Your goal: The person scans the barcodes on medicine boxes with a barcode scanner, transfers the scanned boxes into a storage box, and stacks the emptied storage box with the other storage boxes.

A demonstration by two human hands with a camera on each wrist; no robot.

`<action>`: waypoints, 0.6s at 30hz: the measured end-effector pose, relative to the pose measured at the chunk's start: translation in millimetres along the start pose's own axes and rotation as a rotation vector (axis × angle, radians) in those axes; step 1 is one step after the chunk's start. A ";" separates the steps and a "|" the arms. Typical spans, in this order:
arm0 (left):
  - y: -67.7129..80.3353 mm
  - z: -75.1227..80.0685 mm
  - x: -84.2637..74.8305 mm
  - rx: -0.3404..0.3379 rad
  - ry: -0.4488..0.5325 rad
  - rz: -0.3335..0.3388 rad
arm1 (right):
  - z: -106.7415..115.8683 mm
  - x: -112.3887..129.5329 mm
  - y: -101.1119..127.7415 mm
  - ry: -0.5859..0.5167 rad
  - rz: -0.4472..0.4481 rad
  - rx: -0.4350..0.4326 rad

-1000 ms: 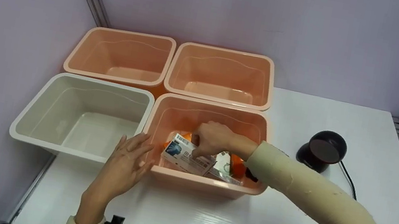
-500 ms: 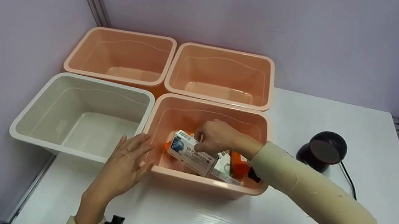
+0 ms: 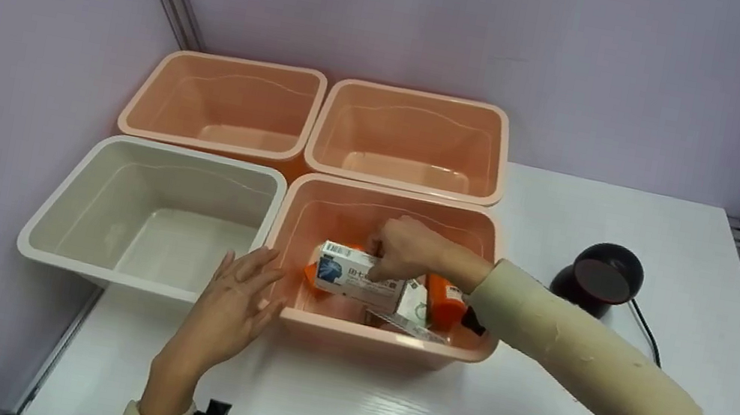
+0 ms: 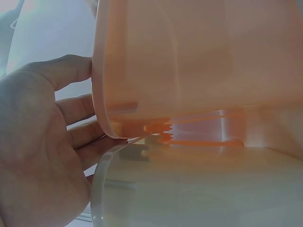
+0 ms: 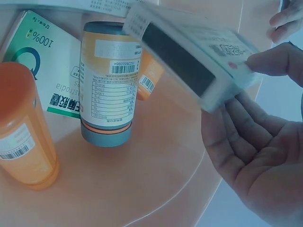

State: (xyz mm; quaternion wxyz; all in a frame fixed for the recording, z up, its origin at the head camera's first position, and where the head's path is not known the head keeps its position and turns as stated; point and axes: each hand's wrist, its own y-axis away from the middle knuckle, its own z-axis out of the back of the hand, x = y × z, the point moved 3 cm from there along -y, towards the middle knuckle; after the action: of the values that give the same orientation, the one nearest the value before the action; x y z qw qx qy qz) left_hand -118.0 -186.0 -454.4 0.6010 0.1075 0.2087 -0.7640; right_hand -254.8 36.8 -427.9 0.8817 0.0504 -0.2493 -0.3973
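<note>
Right hand (image 3: 405,248) pinches white-and-blue medicine box (image 3: 341,277) by its right end; long axis left-right; left hand (image 3: 229,308), fingers loosely extended, touches front peach bin (image 3: 385,337), farther off.

The left grip (image 4: 42,142) touches a peach bin (image 4: 142,61) beside a pale grey bin (image 4: 213,189).

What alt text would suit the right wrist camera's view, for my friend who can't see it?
A right hand holds a white box over the floor of a peach bin. Below are an orange bottle, a grey-ended bottle and a green-and-white box; part of the left hand shows at top right.
</note>
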 end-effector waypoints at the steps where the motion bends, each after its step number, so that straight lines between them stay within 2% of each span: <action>1: 0.0 0.0 -0.2 -0.006 0.001 -0.003 | 1.2 -0.1 0.6 0.006 0.012 -0.007; 5: 0.2 0.3 -0.6 -0.019 0.003 -0.012 | 7.4 -0.5 3.1 0.040 0.027 -0.030; 9: 0.2 0.2 -0.2 -0.001 -0.016 0.003 | 12.4 -2.6 6.4 0.044 0.000 -0.004; 18: 0.4 0.1 0.0 -0.005 -0.003 0.015 | 19.6 -11.3 16.2 -0.050 -0.068 0.040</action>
State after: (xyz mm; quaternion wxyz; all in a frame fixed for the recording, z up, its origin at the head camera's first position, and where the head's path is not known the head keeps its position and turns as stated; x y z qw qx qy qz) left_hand -117.6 -186.1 -454.3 0.6074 0.1064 0.2088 -0.7591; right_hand -259.6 58.2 -410.7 0.8602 0.0665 -0.2771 -0.4230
